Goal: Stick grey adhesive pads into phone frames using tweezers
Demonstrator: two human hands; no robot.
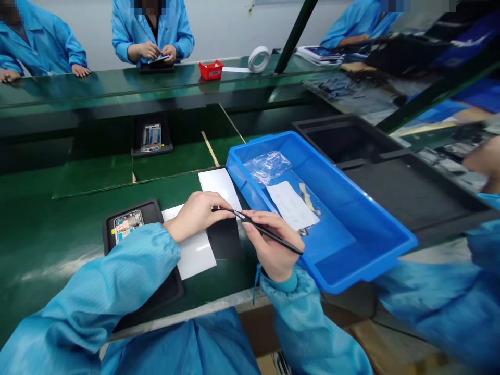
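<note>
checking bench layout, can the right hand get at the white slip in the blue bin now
Probably yes: the right hand, holding tweezers, sits beside the open blue bin, and nothing covers the white slip.

Two black phone-frame trays (153,210) (136,130), one blue plastic bin (351,245), one red box (211,70), one white tape roll (259,58), one black tweezers (269,233).

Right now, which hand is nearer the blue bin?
Right. Right hand, holding a thin black tool, is beside the blue bin; left hand is farther left, over the white sheet.
</note>
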